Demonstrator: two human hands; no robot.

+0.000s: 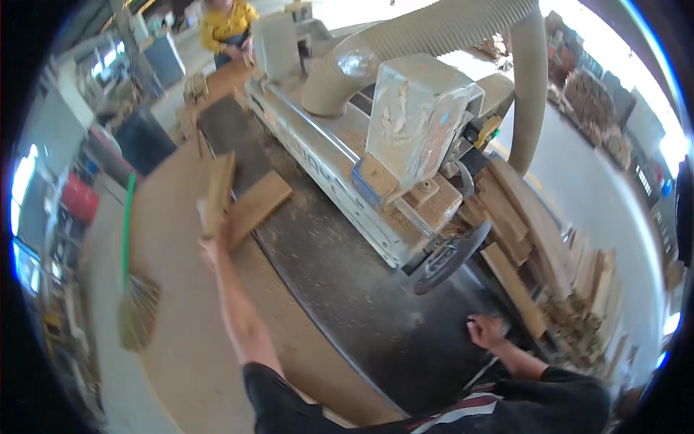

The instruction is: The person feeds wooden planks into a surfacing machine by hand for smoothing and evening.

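Observation:
My left hand (215,244) reaches forward and is closed on the near end of a wooden board (220,189). A second wooden board (264,200) lies beside it at an angle, partly over the dark machine table (340,289); whether my fingers also hold this one is hidden. Near the front right of that table, my right hand (486,331) rests with its fingers curled in and nothing seen in them. A dusty woodworking machine (416,130) with a long metal beam (325,170) stands across the table, and a black handwheel (455,257) sits above and left of my right hand.
A thick ribbed hose (434,32) arches over the machine. Stacked wood pieces (557,260) lie to the right. A green-handled broom (137,311) is at left, with a red drum (79,197) beyond. A person in a yellow top (228,29) stands at the far end.

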